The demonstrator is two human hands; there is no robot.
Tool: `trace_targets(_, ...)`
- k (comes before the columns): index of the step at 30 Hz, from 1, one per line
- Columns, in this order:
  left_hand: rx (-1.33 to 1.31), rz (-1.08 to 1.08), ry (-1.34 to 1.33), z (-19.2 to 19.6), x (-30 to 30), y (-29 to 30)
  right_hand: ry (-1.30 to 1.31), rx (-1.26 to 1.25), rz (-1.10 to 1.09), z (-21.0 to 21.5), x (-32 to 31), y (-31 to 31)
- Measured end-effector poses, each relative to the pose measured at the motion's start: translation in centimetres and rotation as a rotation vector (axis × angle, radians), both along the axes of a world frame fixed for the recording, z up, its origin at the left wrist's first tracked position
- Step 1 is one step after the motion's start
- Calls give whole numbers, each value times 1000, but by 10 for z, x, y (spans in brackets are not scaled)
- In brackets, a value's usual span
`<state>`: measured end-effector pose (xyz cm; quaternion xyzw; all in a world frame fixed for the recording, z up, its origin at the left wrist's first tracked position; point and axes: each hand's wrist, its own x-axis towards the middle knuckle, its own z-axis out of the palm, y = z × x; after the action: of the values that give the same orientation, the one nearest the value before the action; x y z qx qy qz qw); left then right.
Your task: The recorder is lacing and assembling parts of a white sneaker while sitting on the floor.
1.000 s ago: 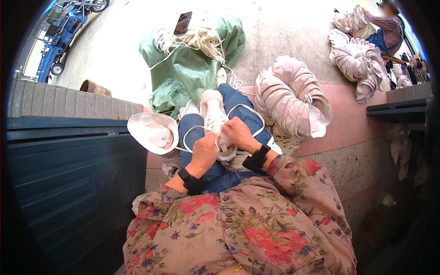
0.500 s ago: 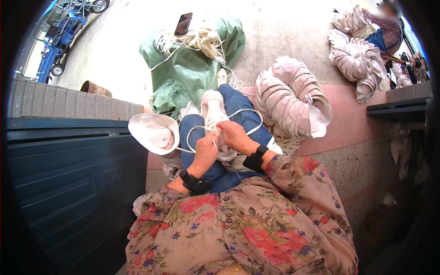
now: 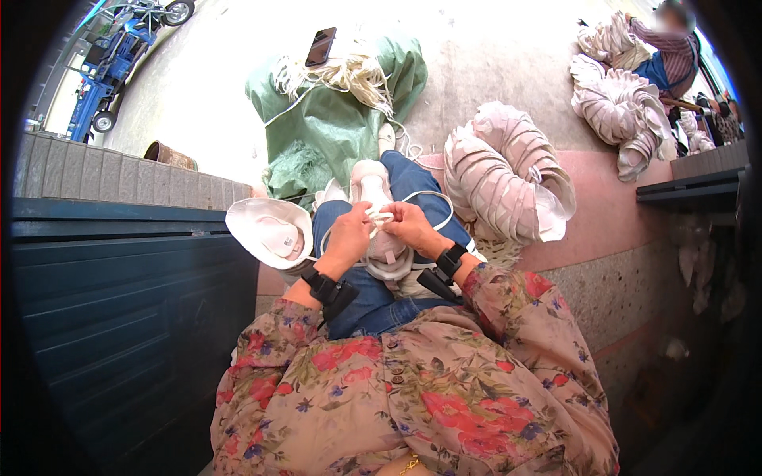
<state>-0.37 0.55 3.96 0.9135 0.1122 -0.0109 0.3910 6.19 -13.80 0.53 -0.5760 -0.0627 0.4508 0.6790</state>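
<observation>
On my lap lies a whitish shoe upper, its toe end pointing away from me. A white shoelace runs through it and loops out over my right thigh. My left hand is closed with its fingertips pinching the lace above the upper's middle. Close beside it, my right hand pinches the lace as well. The eyelets under my fingers are mostly hidden. Just left of my left knee, another white upper shows its pale inside.
Ahead of my knees, a green sack carries a bundle of white laces and a phone. Nested uppers lie in a curved stack at right. A blue door panel borders my left. Another person sits far right among more stacks.
Both hands have moved slightly away from me, up the shoe upper, and their fingertips now meet at the lace. The lace loop on the left has drawn down out of sight behind my left hand.
</observation>
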Motion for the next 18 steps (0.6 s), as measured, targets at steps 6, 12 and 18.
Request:
trace_targets(6,172,-195,76,12,7,1,4,-37,9,6,0,-4)
trace_targets(12,632,-69,-10,-1,-46,89,-443,-91,-351,-7,15,-35)
trace_targets(18,707,418,381,37,-201,255,-1,-160,-1210,-74,64,-240)
